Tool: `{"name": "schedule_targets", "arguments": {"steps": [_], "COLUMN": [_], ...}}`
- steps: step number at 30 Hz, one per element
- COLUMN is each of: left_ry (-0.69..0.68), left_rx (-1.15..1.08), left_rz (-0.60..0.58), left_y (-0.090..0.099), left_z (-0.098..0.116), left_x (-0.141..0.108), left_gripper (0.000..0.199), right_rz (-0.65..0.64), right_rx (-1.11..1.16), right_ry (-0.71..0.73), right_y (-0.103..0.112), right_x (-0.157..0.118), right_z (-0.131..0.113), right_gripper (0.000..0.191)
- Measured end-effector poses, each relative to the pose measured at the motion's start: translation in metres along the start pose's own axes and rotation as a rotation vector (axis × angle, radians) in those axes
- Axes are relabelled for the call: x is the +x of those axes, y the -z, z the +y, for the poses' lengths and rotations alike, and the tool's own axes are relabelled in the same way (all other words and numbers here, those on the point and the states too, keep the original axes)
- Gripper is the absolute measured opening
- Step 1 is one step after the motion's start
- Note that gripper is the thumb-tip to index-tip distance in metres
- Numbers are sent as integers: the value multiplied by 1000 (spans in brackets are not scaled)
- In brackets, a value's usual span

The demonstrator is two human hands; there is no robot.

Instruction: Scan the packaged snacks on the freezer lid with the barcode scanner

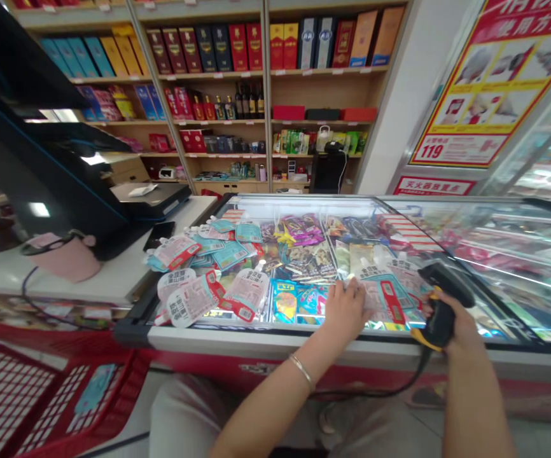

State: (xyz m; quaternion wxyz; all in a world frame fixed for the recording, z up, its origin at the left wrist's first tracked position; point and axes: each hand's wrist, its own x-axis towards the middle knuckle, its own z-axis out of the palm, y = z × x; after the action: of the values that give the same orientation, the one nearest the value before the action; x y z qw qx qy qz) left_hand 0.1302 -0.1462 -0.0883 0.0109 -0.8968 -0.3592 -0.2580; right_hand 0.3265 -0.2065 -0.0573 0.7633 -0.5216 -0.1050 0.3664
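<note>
1. Left hand [347,308], centre right of frame: palm down, fingers loosely spread, unclenched, at the edge of the near pouches [381,296]. You probably have it there to steady them on smooth glass.
2. Right hand [461,327], lower right: closed round the grip of the scanner [440,321]. That hold leaves its head free above the pouches.
3. Pouches lie on the display freezer [256,340]; its flat top likely serves as your counter. More sit left of centre: heaped pouches [230,251] behind, overlapping front pouches [194,299] nearer you.
4. Look: flat, glossy, rounded tops, pale spouts; pinkish-white, red and light-blue panels, dark characters. Barcodes visible on some; small print unreadable.
</note>
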Motion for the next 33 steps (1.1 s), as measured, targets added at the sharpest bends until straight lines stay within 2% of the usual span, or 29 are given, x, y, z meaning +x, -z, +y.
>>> {"name": "schedule_targets", "arguments": {"steps": [2, 4, 7, 9, 11, 13, 16, 19, 21, 24, 26, 29, 33], "left_ry": [0, 53, 214, 385, 630, 879, 1116, 1175, 1189, 1205, 1195, 1171, 1151], "left_rx": [15, 31, 94, 171, 287, 377, 375, 310, 289, 270, 273, 294, 276], "left_rz": [43, 97, 142, 142, 117, 69, -10, -58, -48, -13, 2, 16, 17], "left_y": [14, 36, 77, 104, 127, 142, 149, 144, 138, 134, 133, 133, 132], "left_z": [-11, -34, -89, -131, -170, -201, -231, -244, -248, -252, -253, -250, -243], "left_x": [-3, -8, -16, -22, -27, -29, -26, -22, -21, -23, -25, -26, -25], "left_gripper": [49, 45, 34, 32, 33, 39, 51, 60, 65, 72, 75, 75, 78], "right_rz": [-25, -38, -64, -103, -174, -275, -438, -597, -703, -808, -861, -907, -880], "right_rx": [0, 1, -6, -31, -67, -105, -123, -196, -216, -251, -260, -267, -273], "right_ry": [-28, -43, -54, -63, -97, -170, -237, -245, -303, -408, -452, -487, -513], "right_y": [1, 4, 4, -4, -23, -51, -105, -162, -194, -221, -224, -215, -205], "right_x": [-2, -6, -16, -25, -35, -44, -51, -46, -41, -34, -31, -28, -28], "right_z": [-1, -4, -11, -13, -12, -5, 17, 45, 62, 83, 91, 98, 105], "right_gripper": [15, 13, 13, 14, 14, 16, 18, 16, 15, 14, 15, 16, 17]}}
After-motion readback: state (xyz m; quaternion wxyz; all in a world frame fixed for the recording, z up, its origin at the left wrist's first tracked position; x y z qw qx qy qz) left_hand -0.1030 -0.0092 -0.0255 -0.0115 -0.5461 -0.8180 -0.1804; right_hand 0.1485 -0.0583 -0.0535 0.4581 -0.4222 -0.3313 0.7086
